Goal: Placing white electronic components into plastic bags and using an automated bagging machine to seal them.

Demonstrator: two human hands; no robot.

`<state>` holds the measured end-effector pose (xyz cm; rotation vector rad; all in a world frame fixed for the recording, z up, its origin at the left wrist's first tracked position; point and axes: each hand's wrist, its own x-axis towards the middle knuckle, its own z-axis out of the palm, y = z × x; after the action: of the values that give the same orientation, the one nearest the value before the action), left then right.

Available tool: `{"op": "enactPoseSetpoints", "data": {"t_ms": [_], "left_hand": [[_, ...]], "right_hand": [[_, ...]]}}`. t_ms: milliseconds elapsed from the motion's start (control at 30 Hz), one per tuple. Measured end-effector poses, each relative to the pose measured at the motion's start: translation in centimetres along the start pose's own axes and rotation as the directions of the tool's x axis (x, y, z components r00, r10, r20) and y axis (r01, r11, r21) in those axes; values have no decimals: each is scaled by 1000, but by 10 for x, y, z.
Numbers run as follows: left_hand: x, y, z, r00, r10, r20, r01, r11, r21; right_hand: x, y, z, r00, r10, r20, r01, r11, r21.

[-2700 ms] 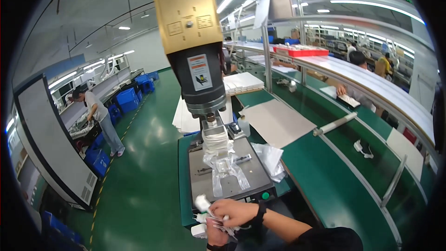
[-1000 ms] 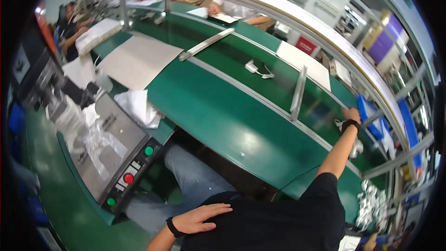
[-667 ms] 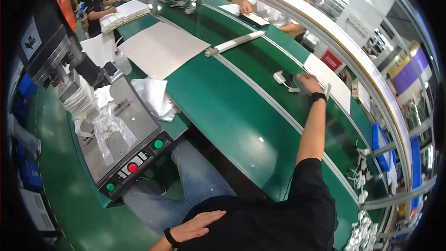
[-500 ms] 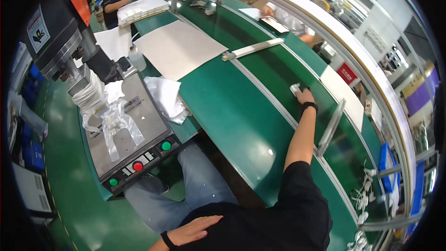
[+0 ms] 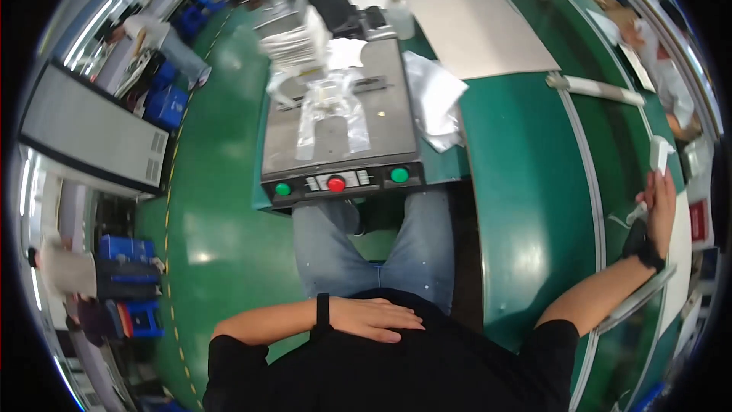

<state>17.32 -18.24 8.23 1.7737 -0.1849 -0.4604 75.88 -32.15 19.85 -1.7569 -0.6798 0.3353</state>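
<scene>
My right hand reaches over the belt at the right, fingers closed on a small white block-shaped piece. A thin white cord shows beside that hand; whether it joins the piece I cannot tell. My left hand lies flat on my black shirt, fingers stretched out and holding nothing. In front of me stands a press with green buttons and a red one on its front. On its metal bed a clear plastic piece lies around the fixture, below a wrapped white bundle.
Crumpled clear bags lie right of the press, near a translucent bottle. A large pale sheet covers part of the green table. A pale bar crosses the belt. Other people work at the far right and left.
The view has swung to the right and down. My right hand has lifted the white piece from the belt and carries it toward the far rail. My left hand stays on my shirt.
</scene>
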Motion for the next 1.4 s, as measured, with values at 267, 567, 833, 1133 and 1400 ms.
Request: {"op": "enactPoseSetpoints", "data": {"t_ms": [267, 567, 833, 1133, 1400], "left_hand": [[-63, 6, 1, 979, -140, -148, 155, 983, 94], [-102, -11, 6, 991, -56, -121, 53, 998, -25], [-127, -39, 20, 866, 358, -349, -406, 911, -71], [-130, -35, 9, 951, 308, 21, 10, -98, 995], [-121, -46, 3, 931, 363, -48, -149, 494, 856]], "right_hand": [[-90, -94, 206, 665, -291, 687, 206, 957, 206], [-133, -78, 540, 582, -174, 794, -93, 956, 278], [-109, -94, 626, 591, -486, 643, 805, 402, -437], [-153, -102, 619, 622, -481, 618, 776, 270, -571], [-146, -101, 611, 518, -600, 610, 854, 314, -416]]}}
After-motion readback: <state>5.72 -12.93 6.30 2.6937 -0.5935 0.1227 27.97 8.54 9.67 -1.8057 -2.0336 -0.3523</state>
